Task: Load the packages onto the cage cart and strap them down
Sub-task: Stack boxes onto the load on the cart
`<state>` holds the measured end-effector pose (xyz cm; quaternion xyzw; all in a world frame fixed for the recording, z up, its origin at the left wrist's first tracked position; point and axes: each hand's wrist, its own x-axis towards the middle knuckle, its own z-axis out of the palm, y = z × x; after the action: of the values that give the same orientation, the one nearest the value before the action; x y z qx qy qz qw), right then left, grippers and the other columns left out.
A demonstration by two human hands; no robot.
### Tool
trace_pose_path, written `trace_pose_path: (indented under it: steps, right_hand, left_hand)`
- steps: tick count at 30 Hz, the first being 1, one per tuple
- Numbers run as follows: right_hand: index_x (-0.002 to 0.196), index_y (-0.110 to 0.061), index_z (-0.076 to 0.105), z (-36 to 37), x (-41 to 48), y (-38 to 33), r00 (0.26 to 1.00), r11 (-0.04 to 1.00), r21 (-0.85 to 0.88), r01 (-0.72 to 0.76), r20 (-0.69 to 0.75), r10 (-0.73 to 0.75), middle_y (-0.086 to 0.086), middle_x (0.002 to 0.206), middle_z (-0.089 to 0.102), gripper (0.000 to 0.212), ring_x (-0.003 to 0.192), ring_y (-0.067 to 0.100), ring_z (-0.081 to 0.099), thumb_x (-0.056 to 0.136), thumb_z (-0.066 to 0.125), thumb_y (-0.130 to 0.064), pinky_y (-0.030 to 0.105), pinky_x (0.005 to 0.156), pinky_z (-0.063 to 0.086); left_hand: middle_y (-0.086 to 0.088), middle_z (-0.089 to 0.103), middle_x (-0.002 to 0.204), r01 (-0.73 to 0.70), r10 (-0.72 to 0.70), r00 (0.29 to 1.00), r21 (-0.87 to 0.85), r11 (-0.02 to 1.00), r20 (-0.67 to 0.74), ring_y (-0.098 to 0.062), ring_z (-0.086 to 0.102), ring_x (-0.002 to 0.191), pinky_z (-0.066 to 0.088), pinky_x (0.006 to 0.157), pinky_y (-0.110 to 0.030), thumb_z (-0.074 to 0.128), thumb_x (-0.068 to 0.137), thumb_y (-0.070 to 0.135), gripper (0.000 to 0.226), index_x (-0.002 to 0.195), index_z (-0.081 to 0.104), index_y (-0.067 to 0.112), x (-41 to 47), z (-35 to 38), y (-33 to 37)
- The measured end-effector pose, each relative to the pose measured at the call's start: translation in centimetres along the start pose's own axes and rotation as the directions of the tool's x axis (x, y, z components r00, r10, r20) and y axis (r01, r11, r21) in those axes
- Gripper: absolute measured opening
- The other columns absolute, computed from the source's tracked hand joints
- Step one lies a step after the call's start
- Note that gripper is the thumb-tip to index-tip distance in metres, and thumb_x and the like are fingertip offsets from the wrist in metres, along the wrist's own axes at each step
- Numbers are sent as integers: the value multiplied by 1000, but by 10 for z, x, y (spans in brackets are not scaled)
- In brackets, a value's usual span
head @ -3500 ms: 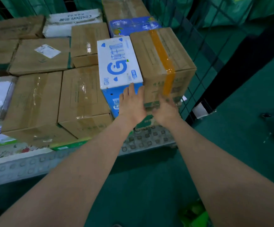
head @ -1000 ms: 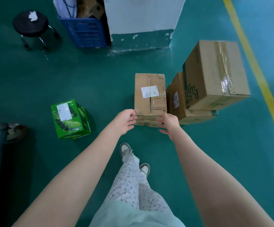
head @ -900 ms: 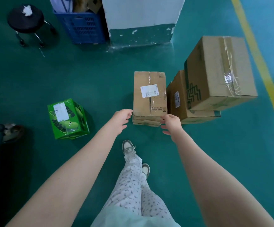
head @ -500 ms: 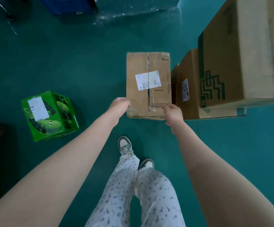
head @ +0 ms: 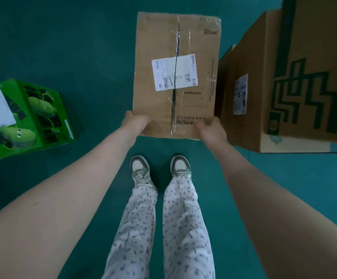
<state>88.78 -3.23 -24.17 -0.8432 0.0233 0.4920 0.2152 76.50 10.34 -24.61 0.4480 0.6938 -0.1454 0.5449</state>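
A flat brown cardboard box (head: 175, 45) with a white shipping label and a clear tape seam lies in front of my feet. My left hand (head: 136, 122) grips its near left corner. My right hand (head: 211, 128) grips its near right corner. Fingers of both hands curl under the near edge and are hidden. I cannot tell whether the box is off the floor. The cage cart is out of view.
A green printed box (head: 30, 117) stands on the green floor at the left. At the right a labelled brown box (head: 242, 93) sits under a larger carton (head: 316, 67) with a green pattern. My shoes (head: 159, 168) stand just short of the held box.
I turned from the loaded cart to the floor boxes, stepped close and bent down. Both hands went from hovering at the flat box's near edge to gripping its corners.
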Motion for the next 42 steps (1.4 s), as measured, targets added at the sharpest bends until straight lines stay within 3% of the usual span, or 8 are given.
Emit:
trace_pose_path:
  steps: [7, 12, 16, 20, 25, 32, 38, 42]
  right_hand:
    - [131, -14, 38, -14, -30, -13, 992, 980, 155, 122, 19, -126, 3, 128, 53, 40, 98, 15, 48, 96, 51, -27, 27, 82, 38]
    - [134, -19, 37, -29, -65, -49, 991, 952, 274, 134, -31, -130, 2, 129, 54, 43, 113, 25, 53, 95, 51, -32, 48, 99, 45]
    - [133, -23, 39, -36, -103, -92, 985, 947, 278, 164, 7, -173, 1, 120, 57, 41, 106, 25, 56, 94, 50, -32, 47, 93, 49]
    - [123, -23, 40, -31, -161, -127, 961, 947, 212, 241, 86, -263, -1, 105, 56, 31, 94, 22, 54, 95, 50, -31, 49, 91, 50]
    - [114, -24, 37, -16, -228, -157, 934, 947, 131, 295, 169, -314, -7, 87, 51, 23, 73, 12, 49, 96, 49, -31, 53, 89, 50]
    - [130, -18, 36, 31, -331, -187, 810, 867, -40, 497, 380, -446, -6, 86, 46, 37, 77, 17, 48, 96, 46, -31, 54, 88, 50]
    - [134, -15, 35, 91, -413, -184, 667, 748, -115, 653, 555, -497, -7, 86, 47, 43, 88, 21, 49, 95, 47, -30, 56, 92, 47]
    - [131, -16, 35, 134, -463, -168, 575, 683, -142, 716, 676, -462, 3, 108, 51, 40, 95, 23, 47, 95, 47, -28, 54, 85, 50]
  left_hand:
    - [5, 58, 115, -151, 114, 975, -192, 970, -189, -18, 56, 100, 38, 77, -25, 60, 85, 24, 43, 125, 46, 20, -31, -12, 5]
    - [6, 58, 102, -132, 69, 978, -332, 934, -195, -18, 57, 93, 50, 82, -36, 61, 84, 32, 30, 112, 51, 26, -67, -34, 23]
    - [5, 56, 94, -130, 29, 975, -459, 879, -221, -14, 54, 83, 51, 85, -42, 61, 85, 36, 28, 109, 52, 25, -102, -75, 24]
    - [2, 57, 103, -156, -5, 965, -588, 793, -262, -19, 53, 92, 48, 92, -46, 61, 85, 39, 29, 110, 52, 28, -152, -124, 11]
    - [3, 58, 96, -223, -40, 938, -686, 693, -345, -15, 53, 83, 44, 73, -33, 59, 89, 33, 30, 115, 53, 23, -218, -174, -8]
    - [-1, 50, 117, -250, -188, 896, -806, 536, -403, -23, 45, 102, 42, 95, -49, 59, 87, 38, 45, 129, 50, 25, -309, -244, -71]
    - [4, 51, 94, -326, -323, 848, -895, 305, -419, -21, 45, 96, 38, 95, -46, 57, 88, 36, 38, 124, 49, 26, -369, -283, -147]
    - [0, 49, 108, -359, -416, 816, -916, 179, -401, -22, 44, 101, 38, 97, -48, 57, 89, 36, 41, 128, 47, 27, -401, -303, -207]
